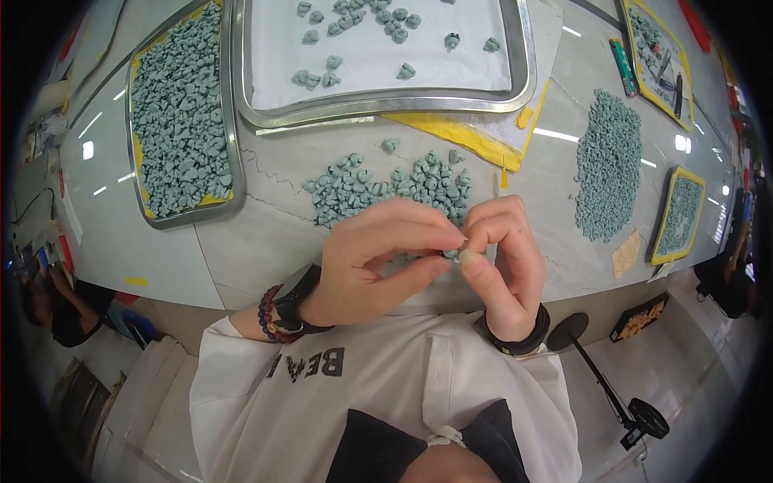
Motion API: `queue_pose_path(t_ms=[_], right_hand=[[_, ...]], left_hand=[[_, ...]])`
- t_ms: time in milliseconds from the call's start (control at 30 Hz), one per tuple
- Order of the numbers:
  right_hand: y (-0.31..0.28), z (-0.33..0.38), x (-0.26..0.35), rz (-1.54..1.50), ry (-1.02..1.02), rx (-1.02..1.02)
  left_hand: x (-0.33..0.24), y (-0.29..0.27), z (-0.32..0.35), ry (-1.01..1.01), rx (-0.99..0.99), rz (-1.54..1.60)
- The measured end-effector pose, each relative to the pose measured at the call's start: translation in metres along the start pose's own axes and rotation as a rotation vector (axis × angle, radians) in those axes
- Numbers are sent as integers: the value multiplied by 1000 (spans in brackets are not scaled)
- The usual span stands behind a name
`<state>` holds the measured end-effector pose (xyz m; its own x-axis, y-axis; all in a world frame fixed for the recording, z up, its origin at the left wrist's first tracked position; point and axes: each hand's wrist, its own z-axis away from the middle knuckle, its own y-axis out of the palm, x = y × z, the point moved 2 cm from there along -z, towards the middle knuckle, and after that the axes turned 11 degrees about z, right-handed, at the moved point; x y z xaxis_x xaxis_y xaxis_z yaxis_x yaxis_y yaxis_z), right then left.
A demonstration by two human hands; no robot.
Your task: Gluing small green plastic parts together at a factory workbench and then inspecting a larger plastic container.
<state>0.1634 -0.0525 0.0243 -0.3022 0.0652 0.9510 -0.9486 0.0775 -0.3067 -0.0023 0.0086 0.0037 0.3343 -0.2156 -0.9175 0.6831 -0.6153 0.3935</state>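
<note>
My left hand (pixel 378 251) and my right hand (pixel 509 262) meet at the table's near edge, fingertips pinched together. Between them is a small grey-green piece (pixel 451 254), mostly covered by the thumbs and fingers. Just beyond my left hand lies a loose pile of small rounded grey-green pieces (pixel 345 190). A second such pile (pixel 431 182) sits right behind the fingertips, and one piece (pixel 390 146) rests apart from both.
A lined metal tray (pixel 386 103) with scattered pieces stands ahead, partly over a yellow-edged sheet (pixel 459 135). At left is a metal tray (pixel 235 173) heaped with pieces. Tiny grey-green bits (pixel 609 165) are spread at right, near a small yellow-rimmed tray (pixel 665 256) and a green box (pixel 622 68).
</note>
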Motion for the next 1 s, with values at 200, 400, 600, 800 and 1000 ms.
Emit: queue_pose_path(t_ms=[200, 400, 600, 800, 1000], right_hand=[[2, -1, -1, 12, 18, 10], [3, 0, -1, 44, 16, -6], [4, 0, -2, 33, 24, -9], [0, -1, 4, 266, -63, -68], [-6, 1, 15, 387, -261, -236]], left_hand=[[-1, 0, 0, 91, 36, -148], [-2, 3, 0, 108, 5, -195], [-5, 4, -1, 106, 8, -222], [-3, -1, 0, 77, -4, -211], [-5, 5, -4, -54, -73, 152]])
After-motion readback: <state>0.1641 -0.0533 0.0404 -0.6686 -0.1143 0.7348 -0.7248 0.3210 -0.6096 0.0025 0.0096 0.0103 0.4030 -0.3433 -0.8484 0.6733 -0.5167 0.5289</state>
